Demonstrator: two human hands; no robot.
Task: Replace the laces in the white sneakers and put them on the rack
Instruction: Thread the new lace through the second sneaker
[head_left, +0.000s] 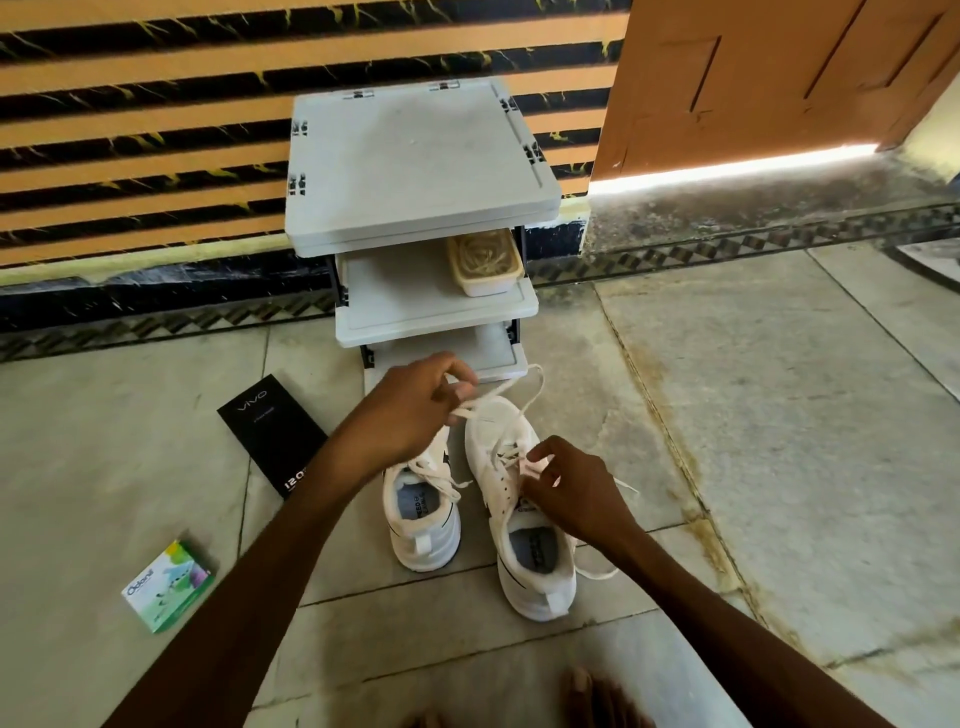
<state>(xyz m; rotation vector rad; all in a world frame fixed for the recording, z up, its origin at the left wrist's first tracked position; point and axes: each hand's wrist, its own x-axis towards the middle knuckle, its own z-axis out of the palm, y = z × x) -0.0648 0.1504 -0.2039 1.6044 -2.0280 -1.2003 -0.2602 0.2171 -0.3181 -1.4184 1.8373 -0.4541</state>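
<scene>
**Left grip (415, 410) pinches the lace (506, 387), right grip (571, 483) works at the eyelets**

The left grip is closed, thumb and fingertips pinching the lace and holding it raised above the toes of the shoes. It hangs over the front of the left sneaker (423, 525), which already carries a lace crossed over its tongue. Well off to its left on the floor (779, 415) lie a green box (169, 584) and a black box (270, 436), both clear of the work.

From that pinch the lace climbs to the right, arcs over and drops to the eyelet rows of the right sneaker (519, 519). So the free length lies ahead and to the left of this shoe, while its anchor is at the shoe's middle.

The right sneaker stands just beside its partner, long axis running from the heel near the person to the toe pointing at the rack (421, 171). The right grip sits directly on its eyelets, fingers curled and apparently pinching the lace there, though the exact eyelet is too small to tell. It is the nearer hand for threading, I judge; the left only feeds slack. A loose end trails on the floor to the right of the heel.

The rack stands straight ahead of both toes, a tub (485, 262) of pale strands on its middle shelf.
</scene>
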